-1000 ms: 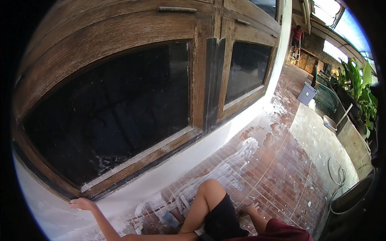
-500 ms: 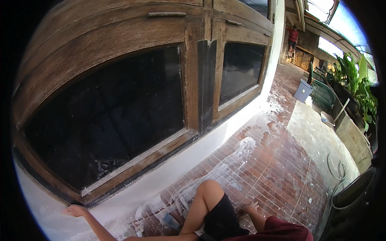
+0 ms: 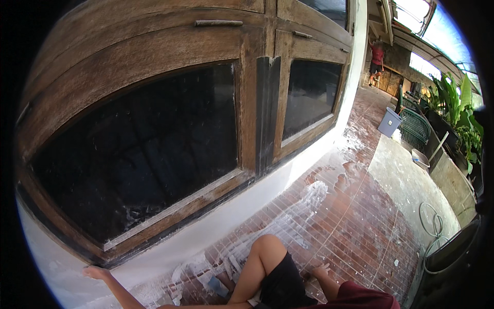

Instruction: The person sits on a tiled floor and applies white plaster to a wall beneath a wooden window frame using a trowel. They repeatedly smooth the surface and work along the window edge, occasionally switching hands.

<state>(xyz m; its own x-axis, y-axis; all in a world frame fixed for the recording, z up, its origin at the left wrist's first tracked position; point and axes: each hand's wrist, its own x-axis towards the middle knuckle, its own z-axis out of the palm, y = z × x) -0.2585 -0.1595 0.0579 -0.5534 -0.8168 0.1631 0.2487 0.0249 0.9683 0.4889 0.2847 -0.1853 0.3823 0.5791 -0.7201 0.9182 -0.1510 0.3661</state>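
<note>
My left hand (image 3: pixel 96 273) is against the white wall (image 3: pixel 110 280), just under the lower corner of the wooden window frame (image 3: pixel 62 226). Its fingers look bent and pressed together; whatever is under them, if anything, is hidden. Low on the right, my right hand (image 3: pixel 320 270) is held near the tiled floor (image 3: pixel 334 221) beside my bent leg, fingers apart and nothing in them. The frame is worn brown wood around a dark glass pane (image 3: pixel 144 144). A small bluish-grey piece (image 3: pixel 218 285) lies on the floor by my leg.
White dust and scraps lie over the red-brown tiles. Off to the right are a coiled hose (image 3: pixel 435 226), a long-handled dustpan (image 3: pixel 420 158), a grey bin (image 3: pixel 389 122), green chairs (image 3: pixel 414 126) and plants (image 3: pixel 458 108). Far back, a person (image 3: pixel 376 57) is at a ladder.
My left hand has shifted slightly down along the wall below the frame corner. My right hand stays nearly in place. The whole view has dropped a little.
</note>
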